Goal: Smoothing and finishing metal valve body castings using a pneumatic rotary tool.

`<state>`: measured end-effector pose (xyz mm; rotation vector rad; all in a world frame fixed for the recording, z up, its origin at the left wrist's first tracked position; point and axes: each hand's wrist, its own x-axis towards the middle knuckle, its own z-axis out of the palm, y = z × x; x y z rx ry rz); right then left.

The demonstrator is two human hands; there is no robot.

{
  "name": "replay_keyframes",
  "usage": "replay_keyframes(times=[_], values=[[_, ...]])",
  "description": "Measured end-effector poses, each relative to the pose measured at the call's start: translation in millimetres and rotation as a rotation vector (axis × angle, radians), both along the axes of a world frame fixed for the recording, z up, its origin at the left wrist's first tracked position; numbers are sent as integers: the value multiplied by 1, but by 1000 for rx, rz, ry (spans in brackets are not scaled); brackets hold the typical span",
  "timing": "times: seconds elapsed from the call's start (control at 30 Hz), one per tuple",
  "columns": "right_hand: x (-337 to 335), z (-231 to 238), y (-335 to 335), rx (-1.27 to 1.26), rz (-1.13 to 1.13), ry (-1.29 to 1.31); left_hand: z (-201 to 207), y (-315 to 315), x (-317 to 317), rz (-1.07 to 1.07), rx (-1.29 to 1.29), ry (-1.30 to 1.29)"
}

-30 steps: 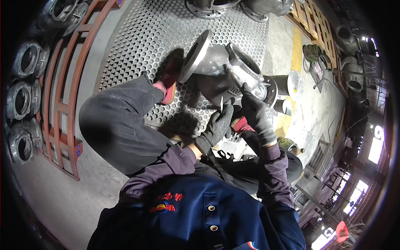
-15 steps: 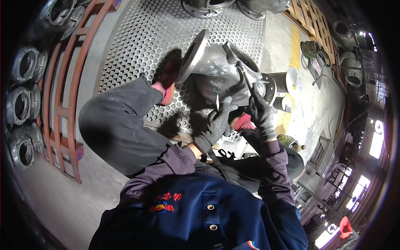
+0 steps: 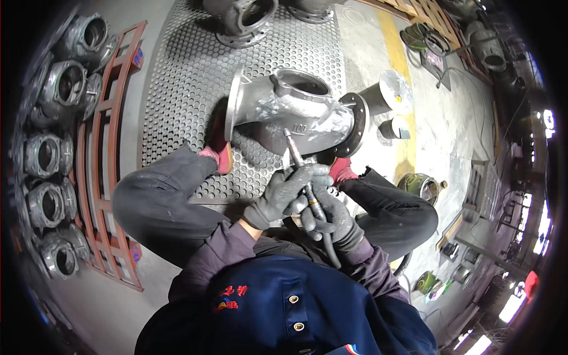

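Both my hands wear grey gloves and meet in front of my lap. My left hand (image 3: 283, 192) is closed around the upper body of a slim hand grinder (image 3: 315, 206) with a dark hose at its lower end. A pale pointed piece sticks up beside the grinder from the same hand; its kind is unclear. Lower down, my right hand (image 3: 336, 218) grips the grinder near the hose. Its tip points at a grey cast valve body (image 3: 275, 121) lying between my feet. That casting has a round flange at each end and an oval opening on top.
The casting lies on a perforated metal mat (image 3: 189, 77). More valve bodies (image 3: 242, 21) stand beyond it. A red metal rack (image 3: 97, 160) runs along the left, with several castings beside it. Right of the casting are a metal cylinder (image 3: 376, 97) and a yellow floor line (image 3: 397, 53).
My right hand has drawn back from the casting with the grinder and now meets my left hand, which has closed on it too. The casting has been turned and its opening faces upward more.
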<state>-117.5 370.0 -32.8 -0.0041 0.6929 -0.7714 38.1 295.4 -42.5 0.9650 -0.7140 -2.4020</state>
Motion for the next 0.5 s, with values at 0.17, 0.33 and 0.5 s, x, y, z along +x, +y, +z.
replay_keyframes(times=[0.17, 0.33, 0.5], values=[[16, 1, -13, -54, 27, 234, -26, 7, 7, -3, 160, 161], [8, -36, -7, -901, 474, 1721, -45, 18, -13, 104, -8, -131], [3, -68, 7, -892, 629, 1865, -69, 29, -24, 42, 9, -344]])
